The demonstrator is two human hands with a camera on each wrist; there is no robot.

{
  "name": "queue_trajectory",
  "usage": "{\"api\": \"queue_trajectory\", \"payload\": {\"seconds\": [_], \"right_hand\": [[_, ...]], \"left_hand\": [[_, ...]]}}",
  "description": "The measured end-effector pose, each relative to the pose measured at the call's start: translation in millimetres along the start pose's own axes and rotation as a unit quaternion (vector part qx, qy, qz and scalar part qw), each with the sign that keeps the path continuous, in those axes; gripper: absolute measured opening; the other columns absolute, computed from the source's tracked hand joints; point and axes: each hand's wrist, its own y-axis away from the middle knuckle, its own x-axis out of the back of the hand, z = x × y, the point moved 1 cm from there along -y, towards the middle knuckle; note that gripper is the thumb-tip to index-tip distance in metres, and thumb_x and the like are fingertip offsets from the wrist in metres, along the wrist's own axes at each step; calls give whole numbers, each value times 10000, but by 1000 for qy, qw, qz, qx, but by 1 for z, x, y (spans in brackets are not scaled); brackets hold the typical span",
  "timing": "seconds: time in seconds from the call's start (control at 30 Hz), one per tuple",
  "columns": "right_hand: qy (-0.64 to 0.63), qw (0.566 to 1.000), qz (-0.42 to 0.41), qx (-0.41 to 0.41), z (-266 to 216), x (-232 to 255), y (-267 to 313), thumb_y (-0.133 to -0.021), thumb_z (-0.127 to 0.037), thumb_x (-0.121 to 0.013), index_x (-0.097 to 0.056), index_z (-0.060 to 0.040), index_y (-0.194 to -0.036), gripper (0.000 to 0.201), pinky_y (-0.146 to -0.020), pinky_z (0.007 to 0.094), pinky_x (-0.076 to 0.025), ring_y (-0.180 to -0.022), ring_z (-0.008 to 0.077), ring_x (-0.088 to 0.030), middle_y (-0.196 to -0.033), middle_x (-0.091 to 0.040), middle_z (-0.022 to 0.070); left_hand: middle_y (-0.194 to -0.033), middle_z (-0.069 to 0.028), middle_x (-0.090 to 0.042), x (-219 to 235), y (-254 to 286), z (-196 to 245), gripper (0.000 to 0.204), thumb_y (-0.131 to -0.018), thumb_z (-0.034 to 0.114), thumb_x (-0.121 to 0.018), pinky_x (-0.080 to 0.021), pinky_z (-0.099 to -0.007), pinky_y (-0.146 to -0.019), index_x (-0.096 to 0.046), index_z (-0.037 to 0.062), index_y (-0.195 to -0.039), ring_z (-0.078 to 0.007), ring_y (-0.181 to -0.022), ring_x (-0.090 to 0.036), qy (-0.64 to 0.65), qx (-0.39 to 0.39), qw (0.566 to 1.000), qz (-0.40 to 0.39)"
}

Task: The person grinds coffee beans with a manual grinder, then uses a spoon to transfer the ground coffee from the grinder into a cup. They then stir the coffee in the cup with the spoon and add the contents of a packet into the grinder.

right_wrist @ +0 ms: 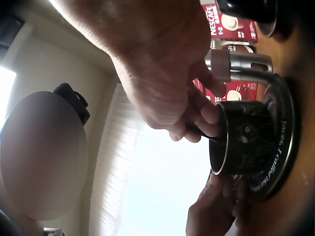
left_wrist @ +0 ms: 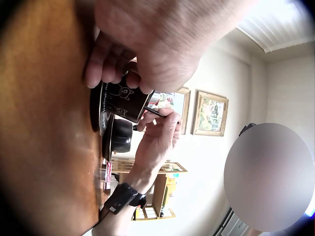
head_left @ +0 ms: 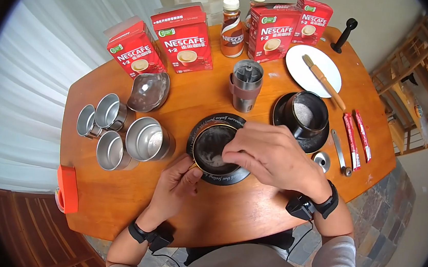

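In the head view a black cup (head_left: 213, 137) with a gold rim stands on a black lettered saucer (head_left: 220, 179), with pale froth or powder low inside it. My left hand (head_left: 172, 185) holds the cup at its handle, thumb and fingers closed around it. Over the far right rim, my right hand (head_left: 271, 157) pinches a thin dark stick (left_wrist: 155, 112), which slants down into the cup. Its lower end is hidden by the cup wall. Line drawings of animals decorate the cup's side in both wrist views.
A second black cup (head_left: 312, 99) with white powder stands to the right. Behind are a grinder (head_left: 246, 93), Nescafe boxes (head_left: 184, 43), bottles (head_left: 232, 35) and a white plate (head_left: 295, 64) with a brush (head_left: 324, 82). Several steel cups (head_left: 146, 140) stand left; red sachets (head_left: 351, 141) lie right.
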Motion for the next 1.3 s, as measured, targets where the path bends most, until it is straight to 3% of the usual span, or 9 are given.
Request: {"api": "queue_trajectory", "payload": {"seconds": [0.13, 0.23, 0.33, 0.43, 0.53, 0.93, 1.03, 1.13, 1.3], "right_hand": [[15, 999, 43, 19, 1, -3, -2, -922, -129, -743, -691, -47, -935, 99, -675, 433, -534, -816, 310, -645, -844, -657, 80], [9, 1000, 4, 3, -1, -3, -1, -933, -145, -734, -686, -45, -945, 111, -674, 439, -529, -808, 321, -646, -847, -661, 87], [13, 1000, -20, -6, 0, 0, 0, -938, -147, -731, -680, -48, -936, 111, -663, 442, -525, -807, 324, -650, -862, -666, 90], [-2, 1000, 22, -4, 0, -2, -3, -952, -119, -736, -707, -29, -927, 98, -659, 413, -529, -783, 331, -665, -859, -690, 107], [-8, 1000, 6, -2, 1, -7, 0, -953, -123, -738, -711, -28, -933, 101, -646, 406, -523, -773, 327, -665, -852, -688, 107], [17, 999, -20, -44, -2, -2, -1, -958, -157, -717, -709, -58, -934, 103, -669, 435, -529, -790, 329, -663, -821, -672, 102], [-1, 1000, 20, -24, -1, -5, -3, -957, -160, -718, -710, -55, -924, 110, -668, 437, -531, -788, 332, -663, -828, -677, 102], [6, 999, -31, -39, -1, -1, -1, -957, -165, -718, -713, -48, -924, 122, -671, 438, -535, -790, 331, -664, -842, -684, 102], [60, 998, 28, 2, -4, 5, -3, -945, -140, -731, -685, -38, -917, 116, -651, 417, -527, -775, 314, -646, -845, -661, 93]], "left_hand": [[-940, -12, -538, 0, 0, -1, 316, -1111, 309, -595, -481, -237, -614, -672, 7, -1156, -73, -707, -555, 4, 0, 1000, 1], [-935, -13, -534, 0, 0, 1, 303, -1111, 300, -595, -483, -236, -613, -670, 7, -1121, -73, -708, -555, -3, -1, 1000, 4], [-893, 9, -581, 4, 0, -7, 344, -1123, 304, -562, -508, -224, -632, -653, 11, -1278, -58, -685, -576, -38, -12, 999, -6], [-892, 8, -583, 4, -1, -7, 349, -1123, 311, -563, -508, -224, -631, -654, 10, -1273, -58, -681, -575, -38, -16, 999, -4], [-930, -18, -519, 0, -1, -1, 303, -1111, 289, -593, -491, -240, -601, -641, 5, -1015, -80, -708, -549, -9, -6, 1000, 4], [-935, -26, -506, 1, -1, -4, 314, -1104, 283, -607, -493, -240, -585, -612, 1, -967, -81, -705, -558, -14, -11, 1000, 0], [-929, -27, -502, 2, -1, -5, 305, -1102, 274, -611, -493, -239, -581, -617, -1, -970, -79, -701, -558, -18, -11, 1000, -1], [-924, -26, -499, 1, -2, -2, 294, -1102, 261, -611, -494, -240, -580, -625, -5, -976, -81, -696, -554, -13, -11, 1000, 1], [-920, -26, -504, 1, -2, -3, 280, -1102, 242, -609, -498, -245, -576, -633, -13, -989, -83, -689, -547, -26, -23, 999, 3]]}}
